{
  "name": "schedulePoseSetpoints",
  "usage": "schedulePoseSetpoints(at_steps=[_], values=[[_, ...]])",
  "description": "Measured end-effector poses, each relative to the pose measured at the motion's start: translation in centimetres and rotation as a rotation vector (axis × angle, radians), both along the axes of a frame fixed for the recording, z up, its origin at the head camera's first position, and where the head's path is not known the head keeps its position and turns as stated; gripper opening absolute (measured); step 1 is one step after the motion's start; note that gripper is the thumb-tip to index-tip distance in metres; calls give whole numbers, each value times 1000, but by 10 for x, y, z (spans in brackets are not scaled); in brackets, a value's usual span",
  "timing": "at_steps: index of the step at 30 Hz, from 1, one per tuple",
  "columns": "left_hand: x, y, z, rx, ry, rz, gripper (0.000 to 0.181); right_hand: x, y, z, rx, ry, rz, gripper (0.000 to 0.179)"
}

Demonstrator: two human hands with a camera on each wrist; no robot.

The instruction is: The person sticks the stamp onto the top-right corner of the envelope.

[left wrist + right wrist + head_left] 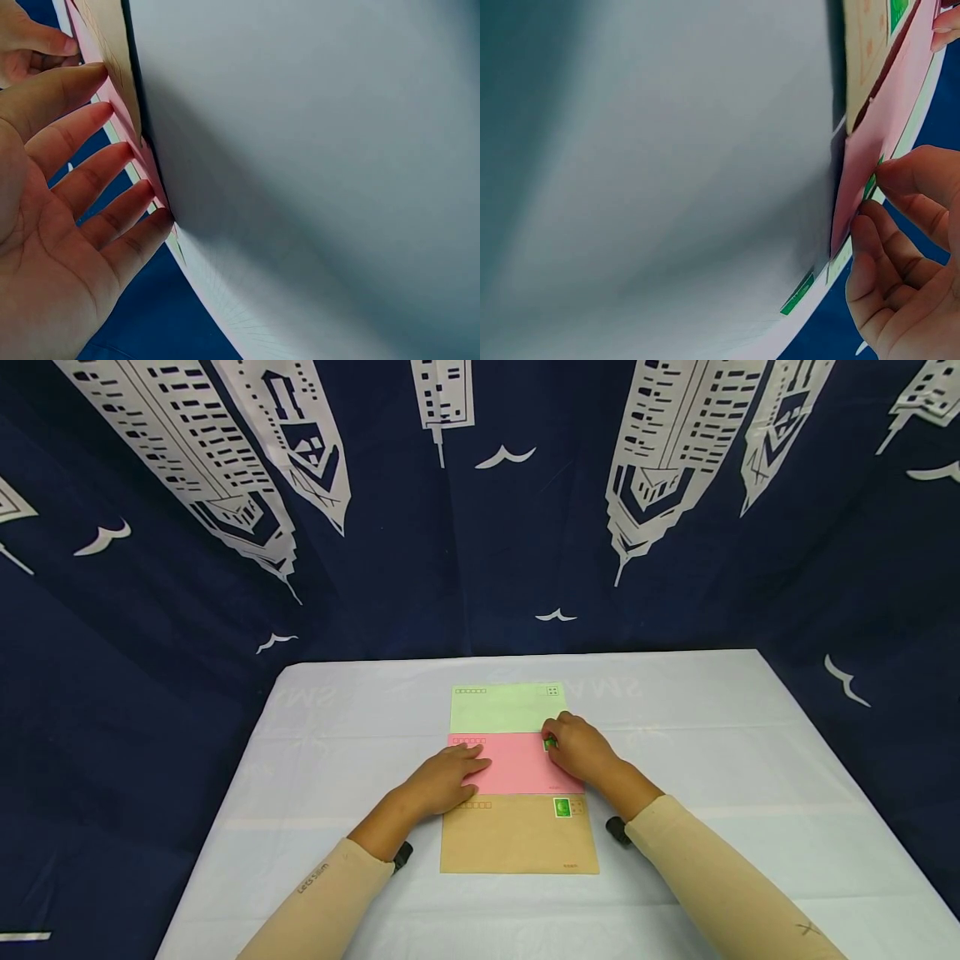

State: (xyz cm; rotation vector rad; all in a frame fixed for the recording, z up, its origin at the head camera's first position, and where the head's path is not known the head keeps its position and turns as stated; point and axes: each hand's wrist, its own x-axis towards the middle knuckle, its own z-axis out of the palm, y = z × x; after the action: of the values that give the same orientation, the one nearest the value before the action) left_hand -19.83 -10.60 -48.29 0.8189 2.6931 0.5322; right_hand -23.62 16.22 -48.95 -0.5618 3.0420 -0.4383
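Three envelopes lie overlapping in a column on the white table: green (506,708) at the back, pink (516,768) in the middle, brown (517,845) at the front. My left hand (444,778) presses the pink envelope's left side with spread, fairly straight fingers. At the pink envelope's upper right corner, my right hand (579,748) pinches a small green stamp (871,184) between thumb and forefinger, against the paper. Part of that stamp is hidden by the fingers. Another green stamp (562,807) sits on the brown envelope, left of its printed box.
In the right wrist view, a loose green stamp (797,294) lies on the white tablecloth (712,777) beyond the right hand. A dark blue cloth (510,560) with white building prints hangs behind the table. Dark wrist-worn devices show below each sleeve end.
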Motion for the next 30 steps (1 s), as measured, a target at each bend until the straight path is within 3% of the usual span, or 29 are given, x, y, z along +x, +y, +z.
schedulePoseSetpoints(at_steps=[12, 26, 30], values=[[0, 0, -1, -6, 26, -10, 47, 1, 1, 2, 11, -6, 5, 18], [-2, 7, 1, 0, 48, 47, 45, -1, 0, 3, 14, -21, 3, 20], [-2, 6, 1, 11, 72, 40, 42, -2, 1, 6, -41, -57, -14, 19]])
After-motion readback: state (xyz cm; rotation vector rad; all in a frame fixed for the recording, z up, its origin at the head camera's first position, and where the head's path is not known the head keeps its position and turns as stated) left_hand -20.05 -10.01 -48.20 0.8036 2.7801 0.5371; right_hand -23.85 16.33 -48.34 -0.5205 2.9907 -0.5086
